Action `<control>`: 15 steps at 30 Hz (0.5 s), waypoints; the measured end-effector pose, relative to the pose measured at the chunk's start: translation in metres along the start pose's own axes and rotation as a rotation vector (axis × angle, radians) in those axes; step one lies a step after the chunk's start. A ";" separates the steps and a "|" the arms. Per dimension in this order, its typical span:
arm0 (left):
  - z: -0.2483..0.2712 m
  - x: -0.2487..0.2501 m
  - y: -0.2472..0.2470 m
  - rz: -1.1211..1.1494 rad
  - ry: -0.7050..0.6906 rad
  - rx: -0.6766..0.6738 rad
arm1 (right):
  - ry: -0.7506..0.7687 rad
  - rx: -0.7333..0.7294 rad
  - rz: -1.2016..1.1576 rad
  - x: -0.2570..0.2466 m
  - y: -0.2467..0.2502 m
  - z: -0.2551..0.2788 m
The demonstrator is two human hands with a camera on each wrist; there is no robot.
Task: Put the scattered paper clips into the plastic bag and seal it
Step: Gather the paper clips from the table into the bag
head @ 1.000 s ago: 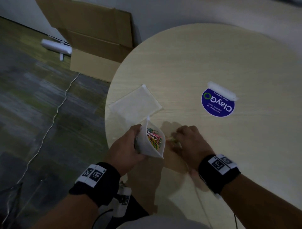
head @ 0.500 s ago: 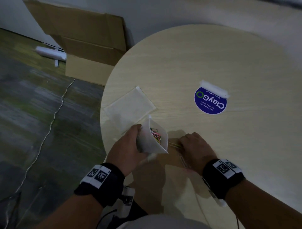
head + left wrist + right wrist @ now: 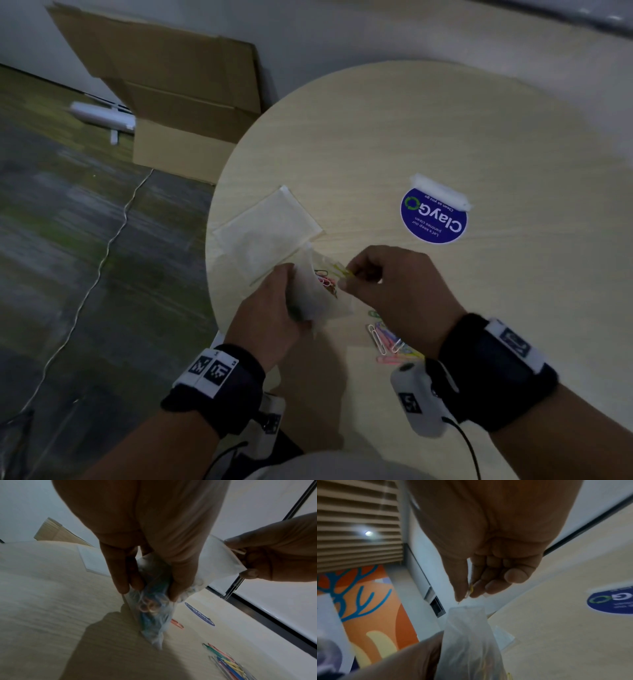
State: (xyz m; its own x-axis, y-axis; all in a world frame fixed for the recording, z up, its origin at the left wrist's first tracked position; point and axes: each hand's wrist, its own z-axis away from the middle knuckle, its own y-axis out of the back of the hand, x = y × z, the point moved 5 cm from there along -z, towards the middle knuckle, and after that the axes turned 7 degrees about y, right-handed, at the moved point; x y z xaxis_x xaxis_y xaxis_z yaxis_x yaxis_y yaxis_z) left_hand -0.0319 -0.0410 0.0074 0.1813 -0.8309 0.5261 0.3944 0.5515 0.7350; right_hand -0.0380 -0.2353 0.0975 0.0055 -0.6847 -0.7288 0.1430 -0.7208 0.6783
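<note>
Two hands are busy over the round surface (image 3: 394, 137). The left hand (image 3: 270, 315) has its fingers wrapped around the lower part of a clear bag (image 3: 318, 294), holding it up just above the wood with its mouth open at the top. Some colored clips sit inside the bag already. The right hand (image 3: 394, 287) is right next to the bag's mouth. Its thumb and first finger pinch a yellow clip (image 3: 344, 272) at the bag's top edge, and its other fingers are curled in. From the left wrist view, the right hand also seems to touch the bag's top edge.

More clips (image 3: 390, 342) lie in a loose little pile on the surface, near the right wrist and close to the front edge. They are pink, white, green and blue.

Another flat bag (image 3: 267, 236) lies on the surface just behind the held one. A round blue sticker (image 3: 433, 219) is stuck farther back to the right. A cardboard box (image 3: 185, 102) stands on the floor beyond the surface.
</note>
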 end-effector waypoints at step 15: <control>0.013 -0.047 0.018 0.238 -0.012 -0.096 | -0.204 -0.168 0.136 0.068 -0.074 -0.058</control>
State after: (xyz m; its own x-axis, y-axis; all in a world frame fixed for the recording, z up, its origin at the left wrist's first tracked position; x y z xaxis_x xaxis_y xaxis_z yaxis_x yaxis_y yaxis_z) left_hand -0.0452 0.0089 0.0015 0.2689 -0.6771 0.6850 0.4255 0.7215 0.5462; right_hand 0.0093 -0.2223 -0.0074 -0.1603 -0.7936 -0.5869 0.3165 -0.6045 0.7310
